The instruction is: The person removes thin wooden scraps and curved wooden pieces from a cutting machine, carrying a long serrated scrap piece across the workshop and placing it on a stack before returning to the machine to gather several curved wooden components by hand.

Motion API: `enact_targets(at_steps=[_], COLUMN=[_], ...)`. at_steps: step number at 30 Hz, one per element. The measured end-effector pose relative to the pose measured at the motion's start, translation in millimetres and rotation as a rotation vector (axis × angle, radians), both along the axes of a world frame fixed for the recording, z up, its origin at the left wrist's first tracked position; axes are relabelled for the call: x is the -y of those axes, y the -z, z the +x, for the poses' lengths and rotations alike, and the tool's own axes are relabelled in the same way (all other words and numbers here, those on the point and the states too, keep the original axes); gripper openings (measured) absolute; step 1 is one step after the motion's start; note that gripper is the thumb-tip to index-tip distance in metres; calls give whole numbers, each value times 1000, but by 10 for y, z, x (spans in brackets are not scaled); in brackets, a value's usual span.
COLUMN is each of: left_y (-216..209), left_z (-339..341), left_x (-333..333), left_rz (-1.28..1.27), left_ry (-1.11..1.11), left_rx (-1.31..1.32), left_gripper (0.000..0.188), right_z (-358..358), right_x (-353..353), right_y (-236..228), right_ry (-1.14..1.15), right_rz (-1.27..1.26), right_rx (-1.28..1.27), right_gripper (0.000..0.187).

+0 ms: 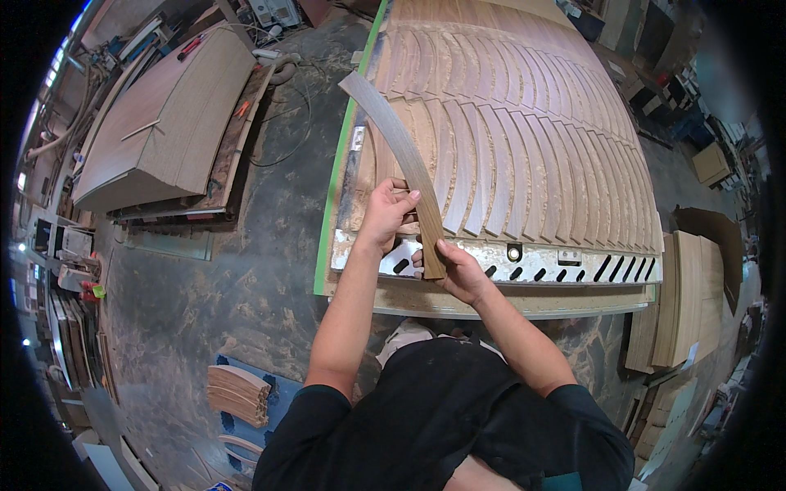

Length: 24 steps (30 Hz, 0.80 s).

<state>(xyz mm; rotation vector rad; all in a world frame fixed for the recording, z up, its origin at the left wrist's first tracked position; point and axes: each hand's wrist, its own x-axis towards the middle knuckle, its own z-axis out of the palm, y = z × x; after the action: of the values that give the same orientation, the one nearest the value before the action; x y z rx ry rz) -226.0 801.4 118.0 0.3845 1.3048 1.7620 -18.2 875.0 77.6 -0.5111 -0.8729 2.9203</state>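
A long curved wooden strip (391, 129) is held up between my hands, over the near left part of the workbench. My left hand (391, 214) pinches its edge around the lower middle, thumb on the face. Farther down, my right hand (460, 272) grips the near end, with some fingers hidden behind the wood. Beneath and beyond, many similar curved pieces (508, 172) lie side by side in rows across a wooden panel, with sawdust between them. A pale slotted metal rail (540, 260) runs along the bench's near edge, just below my hands.
A stack of large curved panels (176, 123) rests on a low platform at the left. Cut curved pieces (237, 394) sit on a blue surface at lower left. Flat boards (688, 295) stand at the right. Dusty grey floor (221, 295) lies left of the bench.
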Motion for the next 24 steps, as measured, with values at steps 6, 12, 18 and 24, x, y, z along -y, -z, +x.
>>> enact_targets(at_steps=[6,12,18,24], left_y=[28,142,522,590], left_z=[-22,115,227,-206], left_x=[40,20,29,100], left_rz=[-67,-180,-390,-836], left_ry=[-13,-68,-135,-67], left_rx=[-3,-136,-608,-1090], left_gripper=[31,47,89,94], right_z=[-41,-119,-209,95], right_x=[84,223,230,185], right_y=[-139,-7,72,279], right_ry=[-51,-81,-307,-369], right_rz=[130,467,801,1280], right_rx=[102,144,257,102], right_gripper=[41,38,39,50])
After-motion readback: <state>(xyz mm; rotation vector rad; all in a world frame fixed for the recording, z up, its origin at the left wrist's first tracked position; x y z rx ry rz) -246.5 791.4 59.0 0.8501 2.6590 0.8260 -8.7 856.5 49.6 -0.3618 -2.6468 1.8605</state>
